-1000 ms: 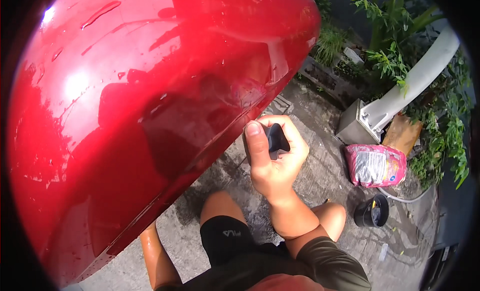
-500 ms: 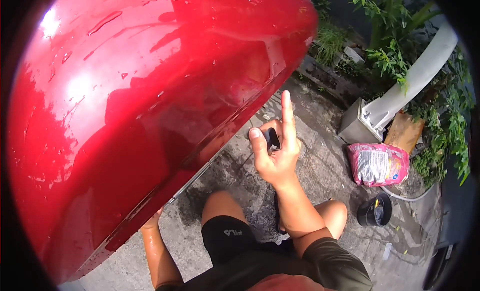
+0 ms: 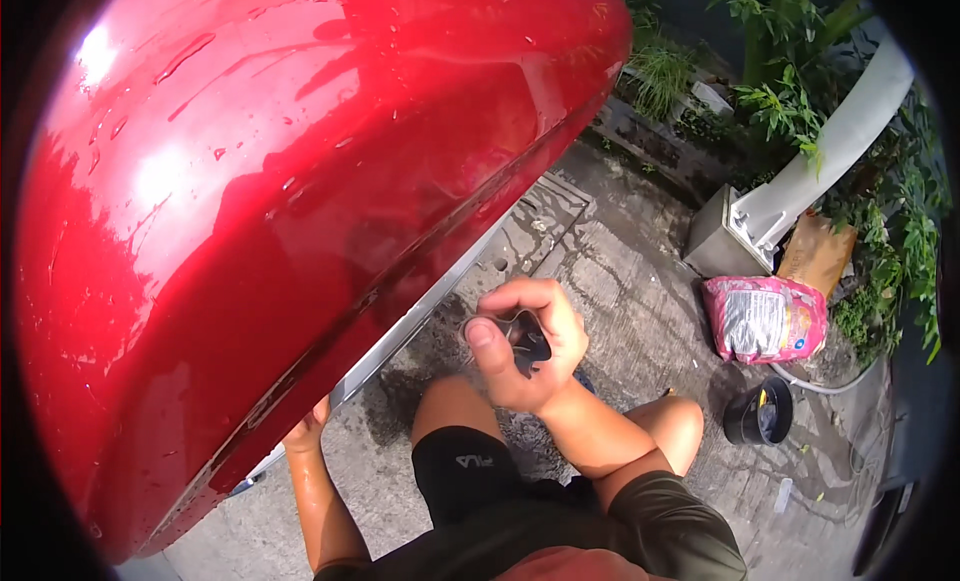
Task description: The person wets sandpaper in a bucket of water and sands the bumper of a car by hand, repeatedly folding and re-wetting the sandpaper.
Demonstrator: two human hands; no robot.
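Right hand [image 3: 528, 346], centre of frame, has its fingers [image 3: 520, 299] curled tight round a small dark object [image 3: 530, 343], thumb pressed on its near edge; can't tell what the object is, prob. a pad or small tool. It's held off the red car panel [image 3: 290, 211], just below the panel's lower edge, not touching it. Left hand [image 3: 308, 433], lower left, is mostly tucked under the panel's bottom rim; fingers hidden, so can't tell if they're apart or gripping. Panel fills the upper left, glossy, w/ water beads and streaks across it, so it looks wet, not dried; judging by that, wet work on the body seems done on this part, wiping or finishing looks left. Person squats on wet concrete ground [image 3: 620, 271], knees right under the hands. Upper right: grey post base [image 3: 722, 243], brown bag [image 3: 818, 253], pink sack [image 3: 765, 319], black tub [image 3: 760, 413], plants [image 3: 790, 91]. All well apart from hands; only the low panel edge and own knees crowd the reach.
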